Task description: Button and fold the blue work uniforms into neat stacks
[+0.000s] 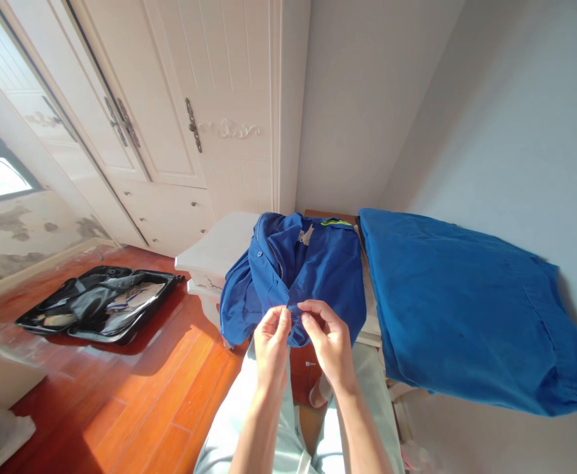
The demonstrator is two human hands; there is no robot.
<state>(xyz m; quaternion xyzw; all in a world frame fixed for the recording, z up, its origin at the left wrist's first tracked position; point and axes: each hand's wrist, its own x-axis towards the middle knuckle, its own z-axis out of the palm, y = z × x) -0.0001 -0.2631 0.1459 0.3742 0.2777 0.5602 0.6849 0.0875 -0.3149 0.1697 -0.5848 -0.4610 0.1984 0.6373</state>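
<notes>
A blue work jacket (pixel 318 280) lies in front of me, partly over a white cabinet top and hanging toward my knees. It has a collar, a snap or button on the left flap, a pale label inside the neck and a yellow-green strip. My left hand (pixel 272 336) pinches the jacket's front near its lower end, thumb against fingers. Close beside it, my right hand (pixel 328 336) is also closed in a pinch on the same front. The small piece of cloth or fastener between the fingertips is too small to make out.
To the right lies a folded blue garment (pixel 466 303). A white cabinet (pixel 219 240) stands behind the jacket's left side. On the wooden floor (pixel 170 395) at left is an open black suitcase (pixel 130 336) with clothes inside. A white wardrobe (pixel 239 79) stands at the back.
</notes>
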